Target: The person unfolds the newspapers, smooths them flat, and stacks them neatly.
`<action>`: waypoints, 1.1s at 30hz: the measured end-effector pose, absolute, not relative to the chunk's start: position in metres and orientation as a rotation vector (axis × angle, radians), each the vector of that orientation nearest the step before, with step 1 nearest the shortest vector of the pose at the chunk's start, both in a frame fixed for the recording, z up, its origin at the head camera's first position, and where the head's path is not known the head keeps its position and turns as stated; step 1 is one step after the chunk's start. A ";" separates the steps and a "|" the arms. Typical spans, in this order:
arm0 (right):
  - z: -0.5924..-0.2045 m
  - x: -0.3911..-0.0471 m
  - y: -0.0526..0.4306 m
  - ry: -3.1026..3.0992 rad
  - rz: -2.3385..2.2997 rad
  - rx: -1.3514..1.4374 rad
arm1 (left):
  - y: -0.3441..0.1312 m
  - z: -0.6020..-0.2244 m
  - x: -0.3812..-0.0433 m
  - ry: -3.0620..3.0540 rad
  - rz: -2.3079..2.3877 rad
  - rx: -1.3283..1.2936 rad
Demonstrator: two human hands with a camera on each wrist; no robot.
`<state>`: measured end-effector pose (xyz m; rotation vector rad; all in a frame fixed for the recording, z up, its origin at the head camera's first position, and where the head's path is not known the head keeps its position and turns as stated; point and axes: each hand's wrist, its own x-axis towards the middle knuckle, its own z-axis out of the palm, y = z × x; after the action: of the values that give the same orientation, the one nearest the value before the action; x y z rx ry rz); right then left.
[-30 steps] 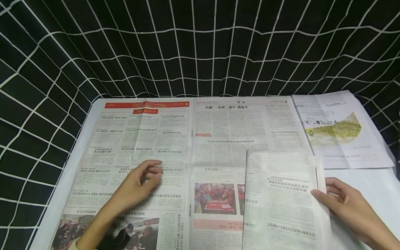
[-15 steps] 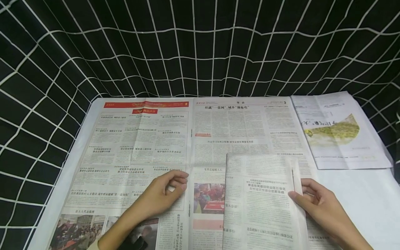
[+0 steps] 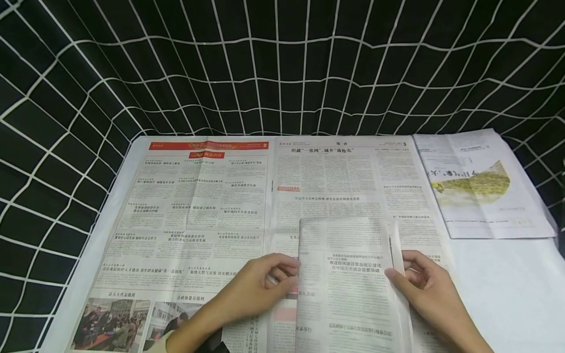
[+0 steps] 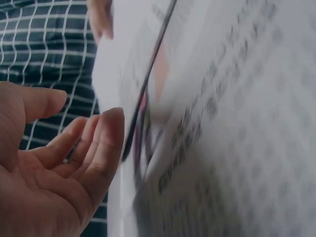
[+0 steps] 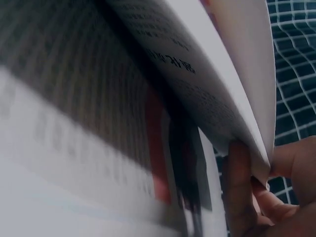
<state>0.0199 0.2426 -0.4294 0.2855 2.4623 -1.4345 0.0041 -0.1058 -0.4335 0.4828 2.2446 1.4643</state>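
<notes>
In the head view, my right hand [image 3: 430, 287] pinches the right edge of a folded newspaper [image 3: 346, 294], thumb on top and fingers beneath. The right wrist view shows the fingers [image 5: 239, 185] under its layered sheets [image 5: 197, 94], which stand raised over the printed page below. My left hand [image 3: 260, 287] is at the folded newspaper's left edge, fingertips right beside it, thumb and fingers apart with nothing between them in the left wrist view. Beneath both hands lies a wide newspaper [image 3: 198, 196] spread flat, with pages 2 and 3 upward.
At the right, another folded paper with a green landscape picture [image 3: 481, 184] lies beside the spread newspaper. All of it rests on a white tabletop [image 3: 507, 279]. Black cloth with a white grid [image 3: 291, 68] hangs behind the table and at its sides.
My right hand has carried the folded newspaper leftward across the spread pages. My left hand has moved right and a little nearer the body, closing the distance to the folded newspaper's left edge.
</notes>
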 end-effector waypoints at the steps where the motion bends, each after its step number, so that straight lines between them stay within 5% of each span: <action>1: -0.430 0.020 0.240 2.472 -1.427 0.282 | -0.102 -0.435 0.006 2.234 1.459 0.490; 20: -0.425 0.032 0.195 2.402 -1.681 0.042 | -0.052 -0.433 0.011 2.173 1.253 0.682; 33: -0.440 0.038 0.167 2.204 -1.762 -0.143 | -0.047 -0.438 0.009 2.092 1.433 0.517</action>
<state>0.0383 0.1665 -0.4396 -0.1427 2.2037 -1.7616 0.0088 -0.0473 -0.4381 0.5175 2.0916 1.4333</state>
